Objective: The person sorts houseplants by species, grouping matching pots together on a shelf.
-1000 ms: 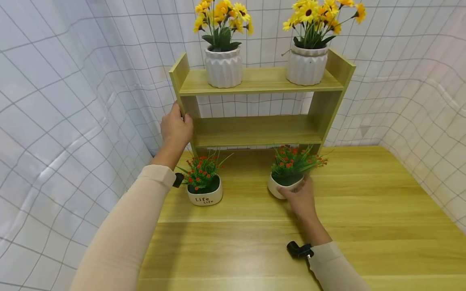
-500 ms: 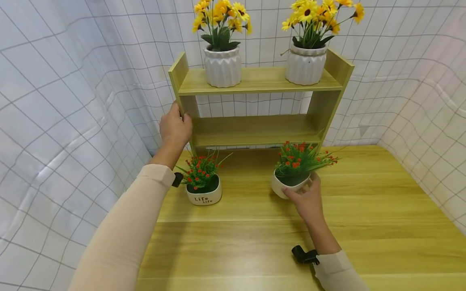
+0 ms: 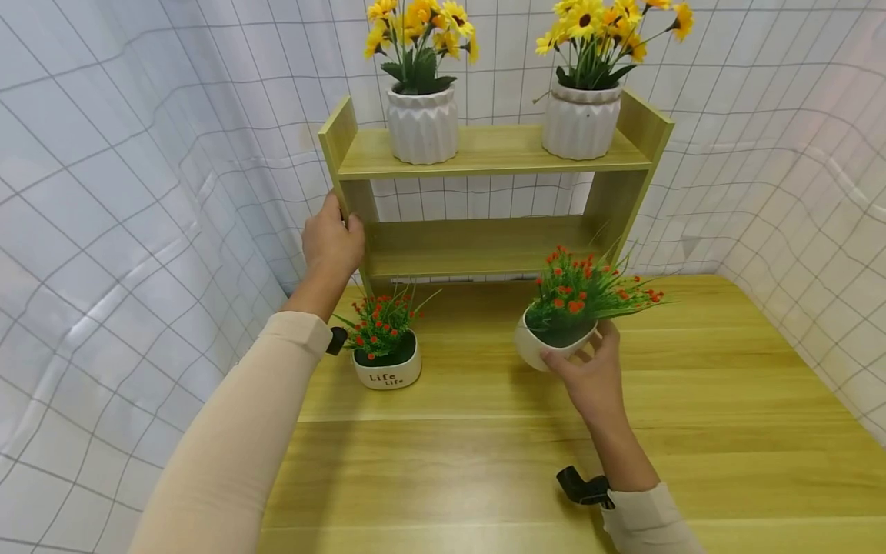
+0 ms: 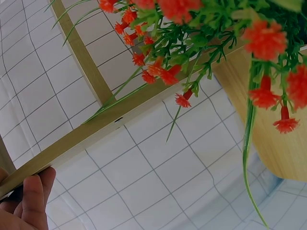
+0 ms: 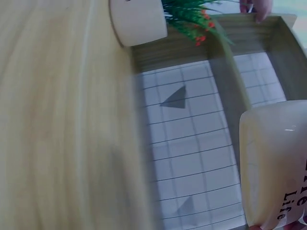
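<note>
Right hand curls its fingers round the small white pot of red flowers, holding it tilted just above the wooden table, near the lower shelf. Left hand grips the left upright of the wooden shelf unit (two white vases of yellow flowers stand on top), sleeve stretched forward over a second "Life" pot. White gridded sheeting walls the table.

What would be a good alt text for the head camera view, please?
A person's right hand holds a small white pot of red flowers tilted above a wooden table, while the left hand grips a wooden shelf bearing two yellow-flower pots.
</note>
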### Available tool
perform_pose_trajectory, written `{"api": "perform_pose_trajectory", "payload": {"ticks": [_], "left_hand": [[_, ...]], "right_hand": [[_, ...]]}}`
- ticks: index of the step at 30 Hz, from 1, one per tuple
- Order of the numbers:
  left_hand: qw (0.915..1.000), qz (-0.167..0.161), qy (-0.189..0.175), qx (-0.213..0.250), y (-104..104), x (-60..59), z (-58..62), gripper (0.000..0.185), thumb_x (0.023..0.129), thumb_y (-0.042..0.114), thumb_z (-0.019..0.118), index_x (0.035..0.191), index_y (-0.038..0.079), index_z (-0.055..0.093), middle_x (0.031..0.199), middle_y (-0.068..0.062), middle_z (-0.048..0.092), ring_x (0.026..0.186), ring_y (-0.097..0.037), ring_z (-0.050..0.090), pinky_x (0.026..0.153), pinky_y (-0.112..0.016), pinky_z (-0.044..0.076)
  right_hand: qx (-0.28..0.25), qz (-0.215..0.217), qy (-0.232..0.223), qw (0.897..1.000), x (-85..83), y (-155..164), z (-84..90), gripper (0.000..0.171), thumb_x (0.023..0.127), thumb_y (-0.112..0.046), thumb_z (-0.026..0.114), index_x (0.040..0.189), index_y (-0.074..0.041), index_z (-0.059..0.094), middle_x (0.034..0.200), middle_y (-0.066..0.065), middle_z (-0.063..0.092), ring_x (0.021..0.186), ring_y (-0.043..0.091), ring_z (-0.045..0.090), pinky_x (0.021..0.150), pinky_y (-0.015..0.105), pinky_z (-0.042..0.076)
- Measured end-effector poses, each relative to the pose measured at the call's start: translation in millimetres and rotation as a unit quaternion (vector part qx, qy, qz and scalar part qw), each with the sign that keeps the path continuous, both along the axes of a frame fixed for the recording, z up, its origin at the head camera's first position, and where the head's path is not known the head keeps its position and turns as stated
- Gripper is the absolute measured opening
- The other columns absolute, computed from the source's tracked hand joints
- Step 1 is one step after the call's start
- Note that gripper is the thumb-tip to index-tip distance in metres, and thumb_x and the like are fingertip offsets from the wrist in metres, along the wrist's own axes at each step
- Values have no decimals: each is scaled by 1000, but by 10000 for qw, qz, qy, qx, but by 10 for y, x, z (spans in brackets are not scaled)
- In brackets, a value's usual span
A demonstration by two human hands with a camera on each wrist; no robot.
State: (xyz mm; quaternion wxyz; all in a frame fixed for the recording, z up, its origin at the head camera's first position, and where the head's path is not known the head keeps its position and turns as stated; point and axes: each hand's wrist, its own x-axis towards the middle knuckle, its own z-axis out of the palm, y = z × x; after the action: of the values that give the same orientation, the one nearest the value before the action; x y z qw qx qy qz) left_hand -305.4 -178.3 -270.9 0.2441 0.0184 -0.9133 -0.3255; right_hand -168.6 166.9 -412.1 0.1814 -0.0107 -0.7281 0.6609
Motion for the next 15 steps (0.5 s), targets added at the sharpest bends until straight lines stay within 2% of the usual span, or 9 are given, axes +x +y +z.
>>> {"api": "perform_pose_trajectory", "payload": {"ticks": [8,15], "left_hand": [[10000,14,-42,7,-5,19,8,28,101,19,47,125,5,54,119,-21,66,110,-43,61,90,-54,48],[9999,18,-103,6,-1,15,15,27,102,20,46,124,5,54,119,-20,66,111,-43,60,91,-54,47]], "right_hand": [[82,-111,214,9997,-68,11,254,102,78,-13,84,155,-14,17,153,4,27,139,26,32,108,49,36],[65,-89,259,9996,-254,20,509,99,79,-20,84,154,-17,19,151,1,29,133,22,39,103,43,44]]}}
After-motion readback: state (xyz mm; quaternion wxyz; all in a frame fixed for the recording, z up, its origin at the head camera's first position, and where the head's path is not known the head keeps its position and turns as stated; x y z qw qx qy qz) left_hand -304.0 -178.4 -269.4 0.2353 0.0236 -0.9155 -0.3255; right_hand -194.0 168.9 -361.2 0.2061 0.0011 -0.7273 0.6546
